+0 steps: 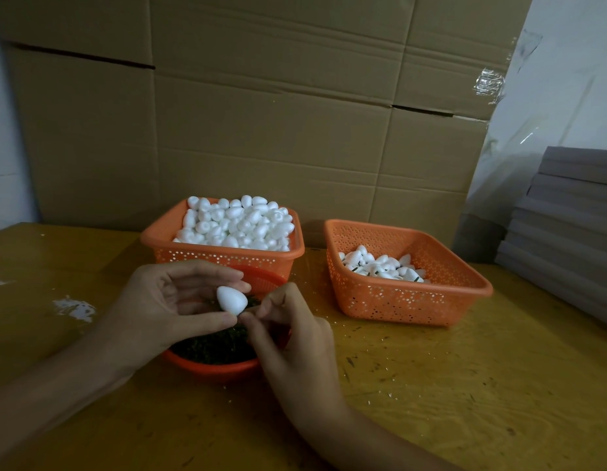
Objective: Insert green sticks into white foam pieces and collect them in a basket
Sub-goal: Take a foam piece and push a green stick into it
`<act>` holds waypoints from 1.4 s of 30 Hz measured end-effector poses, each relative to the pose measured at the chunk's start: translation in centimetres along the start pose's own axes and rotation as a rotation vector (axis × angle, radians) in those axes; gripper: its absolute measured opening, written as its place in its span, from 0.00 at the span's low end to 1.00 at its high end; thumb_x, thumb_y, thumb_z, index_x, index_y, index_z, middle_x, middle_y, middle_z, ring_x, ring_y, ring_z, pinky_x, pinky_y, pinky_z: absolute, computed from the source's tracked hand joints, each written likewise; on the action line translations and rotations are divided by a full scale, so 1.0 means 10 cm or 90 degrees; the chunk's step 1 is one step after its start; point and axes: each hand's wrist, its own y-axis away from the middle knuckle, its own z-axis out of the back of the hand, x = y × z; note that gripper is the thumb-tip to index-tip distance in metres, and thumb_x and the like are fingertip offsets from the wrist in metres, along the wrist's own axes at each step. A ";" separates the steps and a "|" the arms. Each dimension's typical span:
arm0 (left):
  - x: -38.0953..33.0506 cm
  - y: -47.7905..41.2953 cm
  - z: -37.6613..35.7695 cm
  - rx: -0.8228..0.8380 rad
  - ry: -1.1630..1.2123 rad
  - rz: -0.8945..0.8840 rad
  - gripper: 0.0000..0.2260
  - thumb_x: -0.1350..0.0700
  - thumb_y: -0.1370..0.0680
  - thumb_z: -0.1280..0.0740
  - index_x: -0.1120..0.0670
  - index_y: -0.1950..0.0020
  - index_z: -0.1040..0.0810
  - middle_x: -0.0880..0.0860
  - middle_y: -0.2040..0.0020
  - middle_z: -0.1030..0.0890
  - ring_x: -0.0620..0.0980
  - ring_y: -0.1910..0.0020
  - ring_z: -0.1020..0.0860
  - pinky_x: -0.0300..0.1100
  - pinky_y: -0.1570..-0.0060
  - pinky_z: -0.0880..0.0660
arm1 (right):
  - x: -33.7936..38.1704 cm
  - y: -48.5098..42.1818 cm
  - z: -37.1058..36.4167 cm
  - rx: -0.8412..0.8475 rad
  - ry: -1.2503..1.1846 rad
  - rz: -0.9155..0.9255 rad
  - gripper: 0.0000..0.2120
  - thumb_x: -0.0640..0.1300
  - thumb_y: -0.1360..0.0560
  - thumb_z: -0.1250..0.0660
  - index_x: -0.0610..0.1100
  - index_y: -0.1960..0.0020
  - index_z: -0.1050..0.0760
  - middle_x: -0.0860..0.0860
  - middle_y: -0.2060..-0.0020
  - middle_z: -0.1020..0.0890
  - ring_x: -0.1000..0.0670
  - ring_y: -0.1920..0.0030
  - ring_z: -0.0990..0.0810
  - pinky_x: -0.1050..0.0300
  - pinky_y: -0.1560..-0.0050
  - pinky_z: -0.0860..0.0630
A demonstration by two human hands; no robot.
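Observation:
My left hand [166,305] pinches a white egg-shaped foam piece [231,299] between thumb and fingers, pointed end down. My right hand [291,331] meets it at that tip with curled, pinching fingers; any green stick between them is hidden. Both hands hover over a round orange bowl [213,367] of dark green sticks [213,346]. Behind it stands an orange basket [224,256] heaped with plain foam pieces [237,224]. To the right, a second orange basket [410,300] holds several foam pieces with green sticks [383,266].
Everything sits on a worn yellow wooden table [448,385] with paint scuffs at the left. A cardboard wall [261,113] closes off the back. A stack of grey boards [567,226] stands at the right edge, close to the right basket.

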 end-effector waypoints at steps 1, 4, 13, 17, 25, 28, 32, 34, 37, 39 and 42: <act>0.00 0.00 0.00 0.002 0.005 -0.002 0.21 0.60 0.37 0.19 0.49 0.45 0.12 0.56 0.46 0.12 0.54 0.45 0.13 0.41 0.49 0.16 | 0.01 0.00 0.00 0.004 0.000 -0.003 0.10 0.47 0.19 0.29 0.52 0.51 0.30 0.60 0.60 0.19 0.54 0.59 0.17 0.49 0.61 0.23; -0.01 0.01 0.00 0.006 0.005 -0.004 0.19 0.60 0.35 0.20 0.50 0.45 0.13 0.55 0.45 0.12 0.54 0.44 0.13 0.41 0.49 0.16 | 0.03 0.00 0.00 0.025 -0.007 -0.016 0.09 0.46 0.19 0.29 0.52 0.50 0.29 0.58 0.58 0.18 0.55 0.55 0.15 0.48 0.59 0.21; -0.03 0.02 -0.03 0.036 -0.025 -0.011 0.16 0.63 0.34 0.20 0.51 0.49 0.12 0.55 0.46 0.12 0.53 0.44 0.13 0.41 0.48 0.16 | 0.02 0.01 0.02 0.049 -0.007 -0.044 0.08 0.43 0.19 0.29 0.50 0.49 0.29 0.57 0.54 0.15 0.56 0.50 0.14 0.45 0.54 0.20; -0.03 0.02 -0.03 0.024 -0.032 -0.009 0.15 0.64 0.35 0.20 0.51 0.51 0.11 0.55 0.46 0.12 0.53 0.44 0.13 0.42 0.48 0.16 | 0.03 0.01 0.03 0.061 -0.010 -0.053 0.08 0.43 0.19 0.30 0.51 0.47 0.29 0.56 0.53 0.15 0.55 0.49 0.14 0.48 0.55 0.20; -0.03 0.01 -0.02 0.032 -0.025 0.006 0.16 0.54 0.37 0.17 0.51 0.50 0.11 0.56 0.47 0.12 0.55 0.45 0.13 0.47 0.46 0.16 | 0.04 0.02 0.03 0.070 -0.007 -0.069 0.08 0.45 0.19 0.29 0.50 0.45 0.29 0.58 0.52 0.14 0.53 0.50 0.15 0.41 0.52 0.21; -0.02 0.01 -0.02 0.030 -0.029 0.003 0.17 0.52 0.37 0.18 0.50 0.50 0.11 0.55 0.47 0.12 0.54 0.45 0.13 0.47 0.46 0.16 | 0.05 0.01 0.03 0.067 -0.006 -0.068 0.08 0.47 0.19 0.30 0.51 0.46 0.30 0.59 0.52 0.14 0.53 0.51 0.14 0.41 0.52 0.21; 0.00 0.00 0.00 0.027 -0.040 -0.008 0.16 0.51 0.37 0.17 0.49 0.50 0.11 0.53 0.45 0.12 0.53 0.44 0.13 0.40 0.50 0.16 | 0.05 0.00 0.03 0.065 -0.001 -0.063 0.09 0.47 0.19 0.30 0.53 0.46 0.30 0.59 0.53 0.14 0.53 0.52 0.15 0.41 0.53 0.22; 0.02 0.00 0.02 0.028 -0.045 -0.008 0.16 0.51 0.37 0.17 0.50 0.50 0.11 0.53 0.44 0.13 0.53 0.44 0.14 0.40 0.50 0.17 | 0.05 0.01 0.03 0.060 -0.003 -0.061 0.09 0.46 0.20 0.30 0.54 0.46 0.30 0.59 0.53 0.14 0.54 0.51 0.14 0.41 0.53 0.22; 0.04 0.00 0.02 0.036 -0.046 -0.003 0.17 0.49 0.37 0.16 0.50 0.50 0.11 0.53 0.45 0.13 0.53 0.45 0.14 0.40 0.50 0.17 | 0.04 0.02 0.02 0.055 -0.008 -0.059 0.09 0.48 0.19 0.30 0.55 0.46 0.31 0.59 0.54 0.14 0.53 0.51 0.14 0.40 0.53 0.22; 0.04 0.00 0.02 0.039 -0.037 0.000 0.19 0.47 0.37 0.15 0.50 0.50 0.11 0.53 0.45 0.13 0.53 0.45 0.14 0.40 0.50 0.17 | 0.04 0.01 0.02 0.056 -0.006 -0.060 0.10 0.49 0.20 0.30 0.55 0.46 0.32 0.59 0.54 0.13 0.53 0.52 0.14 0.40 0.53 0.22; 0.03 -0.01 0.03 0.037 -0.044 0.005 0.18 0.48 0.37 0.16 0.50 0.50 0.11 0.52 0.45 0.13 0.52 0.45 0.14 0.38 0.52 0.18 | 0.05 0.01 0.02 0.059 -0.006 -0.060 0.11 0.47 0.20 0.30 0.56 0.46 0.32 0.59 0.53 0.13 0.54 0.50 0.14 0.40 0.52 0.21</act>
